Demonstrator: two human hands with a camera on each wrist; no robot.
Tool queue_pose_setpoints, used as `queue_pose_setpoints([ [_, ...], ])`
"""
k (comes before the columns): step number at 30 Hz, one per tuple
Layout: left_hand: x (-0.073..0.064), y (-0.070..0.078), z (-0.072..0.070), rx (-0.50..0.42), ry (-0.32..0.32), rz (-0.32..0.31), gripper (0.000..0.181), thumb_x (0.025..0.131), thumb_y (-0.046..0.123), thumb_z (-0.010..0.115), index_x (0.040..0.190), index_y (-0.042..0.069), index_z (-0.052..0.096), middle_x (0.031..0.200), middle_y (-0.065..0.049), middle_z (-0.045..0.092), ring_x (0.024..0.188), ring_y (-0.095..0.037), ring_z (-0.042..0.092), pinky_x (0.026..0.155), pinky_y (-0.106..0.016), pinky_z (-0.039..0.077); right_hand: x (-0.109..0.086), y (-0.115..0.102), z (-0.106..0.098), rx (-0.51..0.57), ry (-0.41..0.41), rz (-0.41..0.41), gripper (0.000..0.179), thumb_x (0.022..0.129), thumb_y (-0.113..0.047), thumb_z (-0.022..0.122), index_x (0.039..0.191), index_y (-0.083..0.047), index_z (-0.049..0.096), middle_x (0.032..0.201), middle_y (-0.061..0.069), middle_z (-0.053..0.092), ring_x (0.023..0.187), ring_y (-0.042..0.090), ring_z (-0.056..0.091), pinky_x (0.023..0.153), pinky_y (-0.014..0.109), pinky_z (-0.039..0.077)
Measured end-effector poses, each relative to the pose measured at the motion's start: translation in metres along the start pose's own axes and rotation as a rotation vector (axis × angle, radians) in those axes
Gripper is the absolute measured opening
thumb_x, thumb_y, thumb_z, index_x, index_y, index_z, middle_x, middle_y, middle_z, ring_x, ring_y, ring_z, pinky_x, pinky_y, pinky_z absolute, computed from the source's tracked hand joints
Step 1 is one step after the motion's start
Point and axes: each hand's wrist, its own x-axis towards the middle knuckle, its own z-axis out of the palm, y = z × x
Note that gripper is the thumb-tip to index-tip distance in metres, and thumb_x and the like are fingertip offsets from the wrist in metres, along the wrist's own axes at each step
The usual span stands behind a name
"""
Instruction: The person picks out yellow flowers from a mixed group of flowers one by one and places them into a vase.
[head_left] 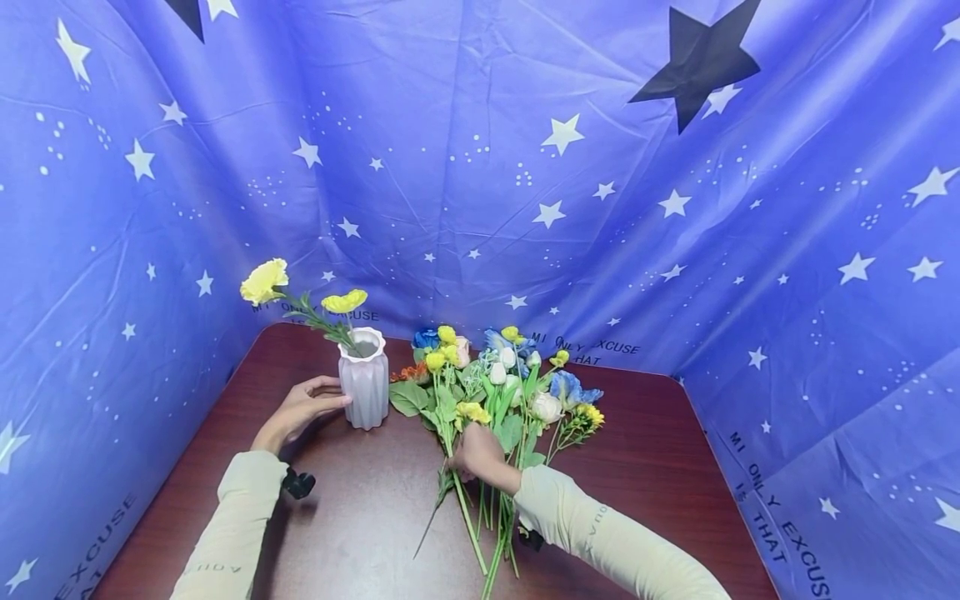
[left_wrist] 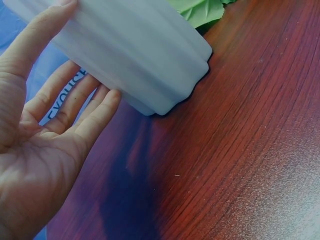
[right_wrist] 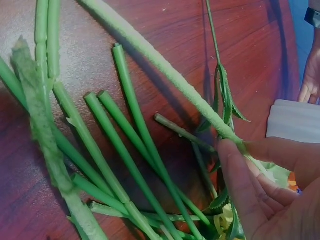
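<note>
A white fluted vase (head_left: 365,387) stands upright on the table, holding two yellow flowers (head_left: 264,282) that lean left. My left hand (head_left: 311,407) touches its left side with thumb and fingertips; the palm stays off the wall of the vase (left_wrist: 135,55). Over the bunch of artificial flowers (head_left: 498,375), my right hand (head_left: 482,457) pinches a thick light-green stem (right_wrist: 170,72) between thumb and forefinger. A thin leafy stem (right_wrist: 225,95) passes right by those fingertips. A yellow flower (head_left: 472,412) shows just above the right hand. The head of the pinched stem is hidden among the others.
Several cut green stems (right_wrist: 135,125) point toward the table's near side. Blue irises (head_left: 566,387), white tulips (head_left: 498,372) and an orange flower (head_left: 408,372) lie in the bunch. Star-printed blue cloth (head_left: 450,167) surrounds the dark red table (head_left: 637,500).
</note>
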Motion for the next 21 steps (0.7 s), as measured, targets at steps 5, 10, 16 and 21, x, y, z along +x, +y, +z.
queue_pose_setpoints([
  [5,0.001,-0.003,-0.002,0.004,0.003,0.004,0.057,0.091,0.008,0.076,0.136,-0.014,0.048,0.105,0.005,0.07,0.097,0.0,0.068,0.092,-0.023,0.058,-0.001,-0.003,-0.005,0.008,-0.007,0.016,0.031,0.075,-0.009,0.087,0.052,-0.009,0.066,0.049,0.008,0.065,0.046,0.023,0.068,0.04,0.026,0.048],
  [10,0.002,-0.005,-0.003,0.005,0.003,0.007,0.058,0.09,0.009,0.077,0.135,-0.014,0.048,0.105,0.006,0.07,0.097,-0.001,0.068,0.092,-0.022,0.058,-0.003,-0.005,-0.008,-0.001,-0.015,0.039,0.033,0.076,-0.011,0.086,0.051,-0.01,0.064,0.051,0.008,0.066,0.042,0.017,0.064,0.041,0.027,0.048],
  [16,0.003,-0.005,-0.004,0.013,0.004,0.008,0.058,0.09,0.01,0.077,0.135,-0.013,0.049,0.106,0.006,0.07,0.098,0.0,0.067,0.091,-0.022,0.058,-0.003,-0.008,-0.012,0.051,-0.041,0.092,0.034,0.078,-0.01,0.083,0.052,-0.011,0.062,0.056,0.011,0.069,0.052,0.024,0.07,0.049,0.028,0.056],
  [21,0.004,-0.006,-0.004,0.017,0.006,0.003,0.06,0.09,0.012,0.078,0.136,-0.013,0.049,0.108,0.004,0.07,0.098,0.0,0.067,0.092,-0.022,0.059,-0.003,-0.006,-0.017,0.392,-0.135,0.163,0.016,0.081,0.003,0.076,0.068,0.0,0.068,0.069,0.02,0.072,0.049,0.018,0.067,0.057,0.032,0.063],
])
